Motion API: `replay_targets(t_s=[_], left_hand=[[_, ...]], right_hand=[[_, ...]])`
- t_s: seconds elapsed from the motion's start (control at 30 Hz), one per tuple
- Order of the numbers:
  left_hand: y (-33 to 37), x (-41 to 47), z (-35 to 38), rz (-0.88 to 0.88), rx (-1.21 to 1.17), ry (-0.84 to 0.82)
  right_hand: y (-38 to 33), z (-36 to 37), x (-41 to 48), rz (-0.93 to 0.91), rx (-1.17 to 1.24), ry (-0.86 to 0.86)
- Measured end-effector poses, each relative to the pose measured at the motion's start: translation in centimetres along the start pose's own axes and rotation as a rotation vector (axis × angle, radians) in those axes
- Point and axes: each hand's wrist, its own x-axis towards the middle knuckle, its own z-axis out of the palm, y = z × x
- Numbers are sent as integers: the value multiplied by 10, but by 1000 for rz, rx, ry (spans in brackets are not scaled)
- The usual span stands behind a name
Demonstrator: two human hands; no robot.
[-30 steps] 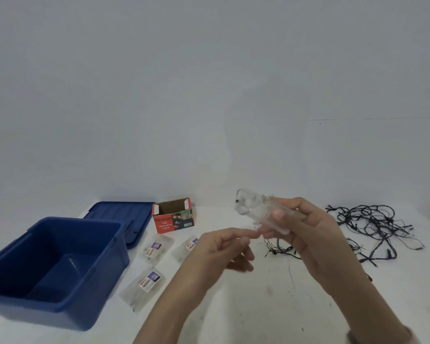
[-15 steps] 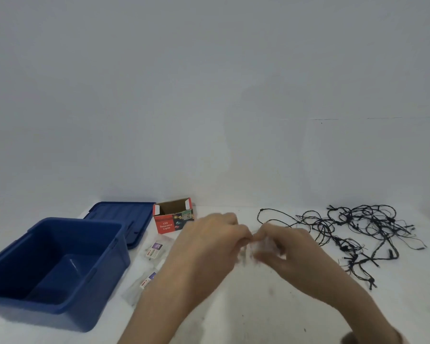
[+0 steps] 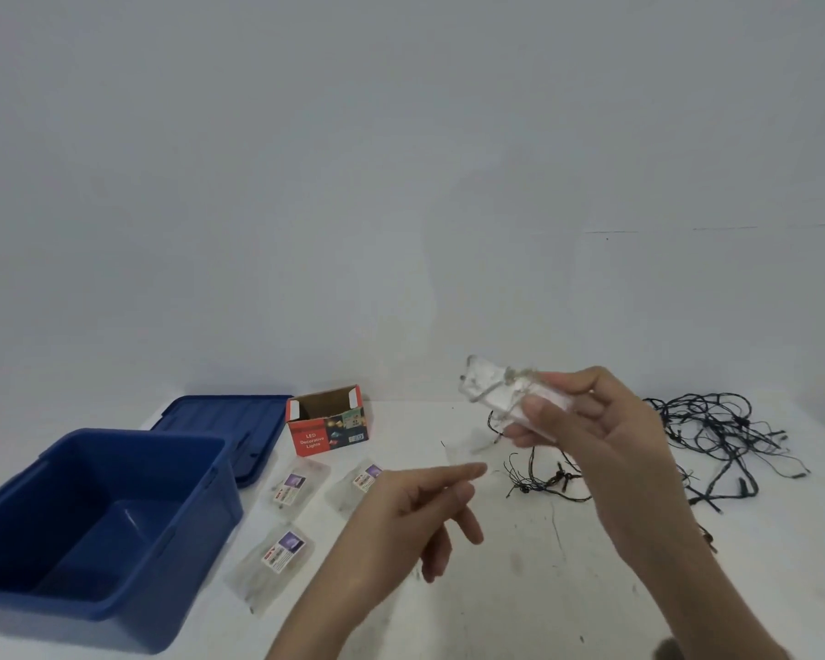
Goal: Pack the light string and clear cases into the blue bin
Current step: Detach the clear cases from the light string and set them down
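Note:
My right hand holds a clear case raised above the table, with thin pale wire wrapped round it. Lower and to the left, my left hand pinches thumb and forefinger together on what looks like the faint loose end of that wire. The blue bin stands open and empty at the left. Three more clear cases with labels lie beside it: one, another partly behind my left hand, and a third. A tangled black light string lies at the right.
The bin's blue lid lies flat behind the bin. An open red LED-lights carton stands next to the lid. The white table is scuffed in front of my hands. A plain wall rises behind.
Half a second ago both hands were together low over the table. Now my right hand has lifted the case up and right, and my left hand has drawn away down-left.

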Motion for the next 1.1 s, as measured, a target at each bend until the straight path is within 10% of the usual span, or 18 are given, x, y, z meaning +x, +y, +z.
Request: replay_targets(t_s=[0.17,0.33,0.53,0.8,1.1], left_hand=[[15,-13,2,3,444,127],[37,-25,-2,101,1112,293],[39,-8,-23,237,765,271],[-1,-1,4,147,116,212],[6,-21,15,117,737,155]], right_hand=[[18,2,-4,-341,-716,81],[31,-4,-6,-265,-1035,-291],[11,-18,-9,297,-202,-765],[12,-9,-4,237,335,-277],[25,-5,-9,-190,-482,125]])
